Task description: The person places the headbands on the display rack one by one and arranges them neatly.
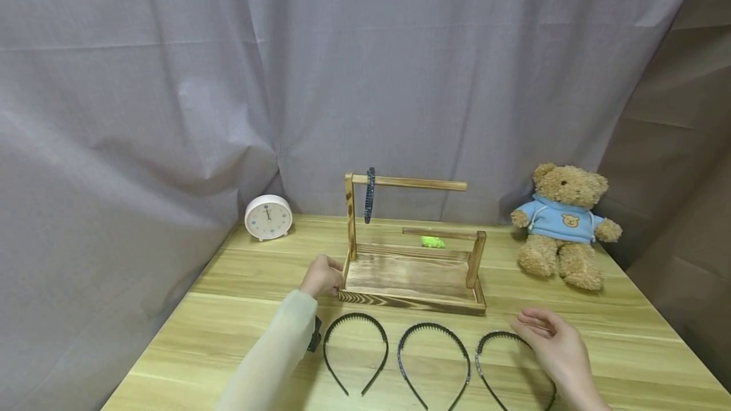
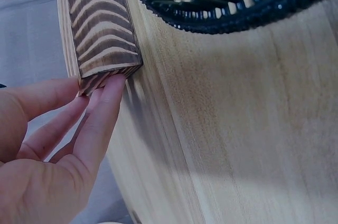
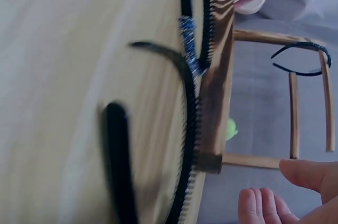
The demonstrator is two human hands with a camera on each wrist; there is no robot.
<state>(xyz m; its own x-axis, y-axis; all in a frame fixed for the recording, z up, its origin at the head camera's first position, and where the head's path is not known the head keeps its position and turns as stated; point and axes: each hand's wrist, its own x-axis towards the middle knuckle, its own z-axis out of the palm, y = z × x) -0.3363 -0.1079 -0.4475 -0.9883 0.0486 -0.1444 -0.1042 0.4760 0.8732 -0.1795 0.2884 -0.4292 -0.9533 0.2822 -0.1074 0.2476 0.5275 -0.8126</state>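
Observation:
A wooden rack (image 1: 411, 300) with a tray base and two bars stands mid-table. A dark headband (image 1: 370, 195) hangs from its upper bar near the left post. My left hand (image 1: 323, 275) holds the front left corner of the tray; in the left wrist view its thumb and fingertips (image 2: 113, 84) pinch the dark-grained end. Loosely bent and holding nothing, my right hand (image 1: 556, 347) hovers by the right headband (image 1: 482, 360). Left of that one lie a middle headband (image 1: 468, 360) with sparkly trim and a plain black headband (image 1: 386, 341), teeth along their inner edges.
At the back left stands a white clock (image 1: 268, 217). A teddy bear (image 1: 565, 227) in a blue hoodie sits at the back right. Something bright green (image 1: 433, 242) shows behind the rack's lower bar. Grey curtain (image 1: 365, 81) hangs behind the table.

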